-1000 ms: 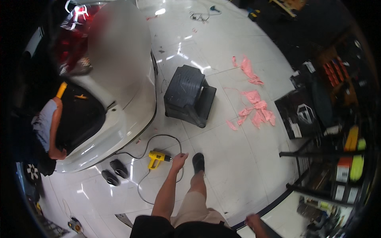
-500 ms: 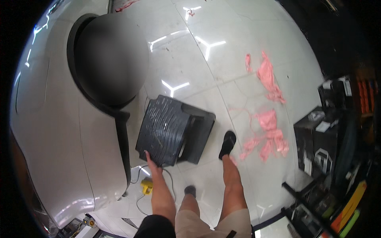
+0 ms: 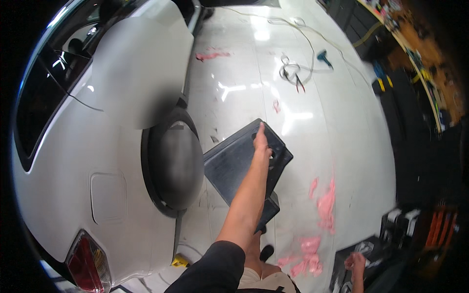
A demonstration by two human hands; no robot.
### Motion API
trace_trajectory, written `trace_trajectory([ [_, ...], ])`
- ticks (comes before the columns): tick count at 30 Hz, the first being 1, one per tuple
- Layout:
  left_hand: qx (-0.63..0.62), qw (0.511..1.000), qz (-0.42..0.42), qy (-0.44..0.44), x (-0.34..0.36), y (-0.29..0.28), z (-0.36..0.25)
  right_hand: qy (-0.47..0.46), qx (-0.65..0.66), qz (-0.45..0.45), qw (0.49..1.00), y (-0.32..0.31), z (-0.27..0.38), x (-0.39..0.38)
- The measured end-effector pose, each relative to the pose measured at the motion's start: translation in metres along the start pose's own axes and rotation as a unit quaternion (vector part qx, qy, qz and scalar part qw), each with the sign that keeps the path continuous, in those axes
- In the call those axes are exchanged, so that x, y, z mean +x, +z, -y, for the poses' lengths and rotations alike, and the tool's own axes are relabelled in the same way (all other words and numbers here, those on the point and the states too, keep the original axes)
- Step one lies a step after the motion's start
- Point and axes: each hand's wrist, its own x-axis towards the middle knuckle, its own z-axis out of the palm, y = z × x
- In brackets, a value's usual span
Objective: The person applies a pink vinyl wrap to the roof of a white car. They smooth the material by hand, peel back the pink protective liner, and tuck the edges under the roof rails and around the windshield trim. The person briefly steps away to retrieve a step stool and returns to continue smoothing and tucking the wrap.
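Note:
My left hand [image 3: 262,140] grips the far part of a black plastic step stool [image 3: 234,166], fingers at a cut-out near its edge; the stool is tilted, close beside the car's rear wheel [image 3: 173,171]. At the lower right, my right hand [image 3: 356,261] has curled fingers, away from the stool; I cannot make out what, if anything, is in them. The white car [image 3: 53,190] fills the left side, with a red tail light [image 3: 85,263] low down. A yellow heat gun [image 3: 180,260] shows partly behind my left arm.
Pink scraps [image 3: 326,205] lie on the tiled floor [image 3: 351,146]. Farther off are cables [image 3: 312,39], pliers [image 3: 299,83] and a teal power tool [image 3: 323,57]. A cluttered workbench [image 3: 415,63] lines the right, with black boxes [image 3: 400,222] nearer me.
My left hand has moved from above the heat gun onto the stool, which is now turned and tilted. My view has swung along the car's side, showing more floor and workbench ahead.

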Motion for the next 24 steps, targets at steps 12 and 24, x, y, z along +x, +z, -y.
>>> trace_trajectory([
  [12, -0.128, 0.987, 0.000, 0.102, 0.278, 0.173, -0.288, 0.285, -0.139, 0.084, 0.945, 0.088, 0.182, 0.186],
  [24, 0.036, 0.953, -0.241, 0.177, 0.600, 0.135, -0.357, 0.040, -0.140, 0.066, 0.987, 0.300, 0.719, 0.548],
])
